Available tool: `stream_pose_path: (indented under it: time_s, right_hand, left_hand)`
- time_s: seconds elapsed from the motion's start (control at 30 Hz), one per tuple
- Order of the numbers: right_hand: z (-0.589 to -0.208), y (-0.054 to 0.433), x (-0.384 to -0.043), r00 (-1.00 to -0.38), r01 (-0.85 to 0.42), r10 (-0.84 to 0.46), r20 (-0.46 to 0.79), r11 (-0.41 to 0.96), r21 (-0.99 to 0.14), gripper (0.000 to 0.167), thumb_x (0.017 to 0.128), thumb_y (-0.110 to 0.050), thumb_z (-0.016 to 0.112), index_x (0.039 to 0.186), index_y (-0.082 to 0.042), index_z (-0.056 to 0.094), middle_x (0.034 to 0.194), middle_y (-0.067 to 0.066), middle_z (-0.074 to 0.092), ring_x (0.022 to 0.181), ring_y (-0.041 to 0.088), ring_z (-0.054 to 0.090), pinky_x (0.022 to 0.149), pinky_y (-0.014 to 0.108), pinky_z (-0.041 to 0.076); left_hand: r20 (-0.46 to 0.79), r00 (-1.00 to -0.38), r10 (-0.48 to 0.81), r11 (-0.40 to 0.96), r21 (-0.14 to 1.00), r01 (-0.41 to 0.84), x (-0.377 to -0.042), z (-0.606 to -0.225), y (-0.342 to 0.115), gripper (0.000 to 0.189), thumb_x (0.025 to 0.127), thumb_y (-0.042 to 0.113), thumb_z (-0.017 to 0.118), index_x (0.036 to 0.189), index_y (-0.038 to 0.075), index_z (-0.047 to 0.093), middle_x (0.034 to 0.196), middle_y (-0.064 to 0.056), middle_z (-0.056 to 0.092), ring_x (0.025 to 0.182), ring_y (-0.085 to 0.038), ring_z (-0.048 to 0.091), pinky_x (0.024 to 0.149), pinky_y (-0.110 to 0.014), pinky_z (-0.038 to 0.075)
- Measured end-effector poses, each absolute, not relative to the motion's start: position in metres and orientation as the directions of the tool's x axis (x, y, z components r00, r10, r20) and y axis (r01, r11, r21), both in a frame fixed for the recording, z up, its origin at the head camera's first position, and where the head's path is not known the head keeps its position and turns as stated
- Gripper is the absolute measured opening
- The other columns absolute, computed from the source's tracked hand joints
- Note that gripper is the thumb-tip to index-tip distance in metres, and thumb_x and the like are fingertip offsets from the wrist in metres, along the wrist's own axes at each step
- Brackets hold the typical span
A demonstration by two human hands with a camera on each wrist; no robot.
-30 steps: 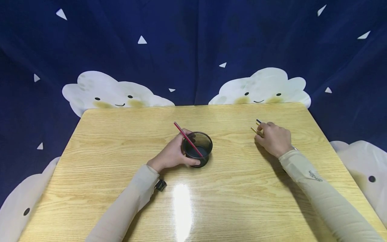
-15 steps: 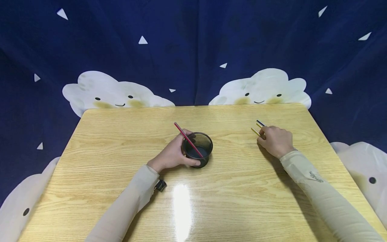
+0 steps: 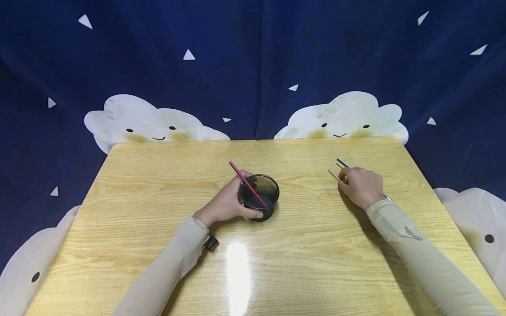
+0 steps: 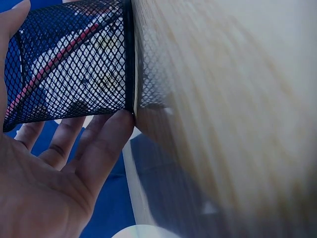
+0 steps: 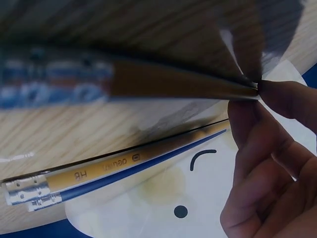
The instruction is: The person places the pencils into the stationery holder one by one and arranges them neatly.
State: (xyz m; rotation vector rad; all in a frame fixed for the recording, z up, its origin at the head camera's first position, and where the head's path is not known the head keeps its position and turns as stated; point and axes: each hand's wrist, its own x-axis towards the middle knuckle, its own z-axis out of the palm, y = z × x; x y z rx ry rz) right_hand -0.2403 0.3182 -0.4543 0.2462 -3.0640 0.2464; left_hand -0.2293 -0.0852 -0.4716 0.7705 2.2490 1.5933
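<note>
A black mesh pen holder (image 3: 269, 188) stands on the table, and my left hand (image 3: 225, 204) grips it from the left with the thumb across its near side. Inside leans a red pencil (image 3: 241, 175), its upper end sticking out over the left rim. Farther right, my right hand (image 3: 361, 186) bends low over the tabletop. In the right wrist view its thumb and finger pinch a yellow pencil (image 5: 183, 82) by the far end. Beside that lie a second yellow pencil (image 5: 101, 168), marked HB, and a blue pencil (image 5: 124, 174), side by side.
The wooden table (image 3: 150, 175) ends at a dark blue curtain (image 3: 221, 74) printed with clouds and white triangles. A small black device (image 3: 211, 243) sits at the left sleeve's cuff. Light glares off the tabletop in front of the pen holder.
My right hand has shifted slightly right, and more of the pencils' ends shows beside its fingers. The left hand keeps its grip on the pen holder.
</note>
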Motion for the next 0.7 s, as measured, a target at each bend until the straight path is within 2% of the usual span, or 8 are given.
stream_pose_path:
  time_s: [0.17, 0.4, 0.7]
  right_hand:
    - [-0.4557, 0.3165, -0.2386, -0.982, -0.178, -0.166, 0.093, 0.973, -0.148, 0.01, 0.097, -0.013, 0.078, 0.103, -0.005, 0.078, 0.087, 0.013, 0.076, 0.064, 0.038, 0.067, 0.049, 0.055, 0.051]
    - [-0.4579, 0.3166, -0.2358, -0.979, -0.187, -0.171, 0.112, 0.97, -0.153, 0.008, 0.095, -0.011, 0.078, 0.1, -0.006, 0.078, 0.085, 0.012, 0.075, 0.064, 0.039, 0.067, 0.048, 0.056, 0.05]
    - [-0.4542, 0.3093, -0.2351, -0.974, -0.209, -0.184, 0.135, 0.956, -0.205, 0.008, 0.096, -0.013, 0.075, 0.101, -0.007, 0.078, 0.078, 0.004, 0.073, 0.06, 0.029, 0.063, 0.048, 0.05, 0.047]
  left_hand:
    - [0.085, -0.825, 0.559, 0.252, 0.93, 0.267, -0.2284, -0.4722, -0.0859, 0.09, 0.072, 0.014, 0.105, 0.144, 0.009, 0.051, 0.135, -0.009, 0.068, 0.12, -0.021, 0.064, 0.103, -0.04, 0.05]
    - [0.083, -0.822, 0.564, 0.254, 0.929, 0.268, -0.2275, -0.474, -0.0858, 0.09, 0.073, 0.015, 0.105, 0.144, 0.01, 0.051, 0.136, -0.014, 0.067, 0.115, -0.024, 0.063, 0.095, -0.038, 0.051]
    - [0.08, -0.828, 0.554, 0.26, 0.929, 0.264, -0.228, -0.4729, -0.086, 0.09, 0.072, 0.014, 0.105, 0.144, 0.011, 0.051, 0.135, -0.009, 0.068, 0.119, -0.021, 0.062, 0.1, -0.037, 0.05]
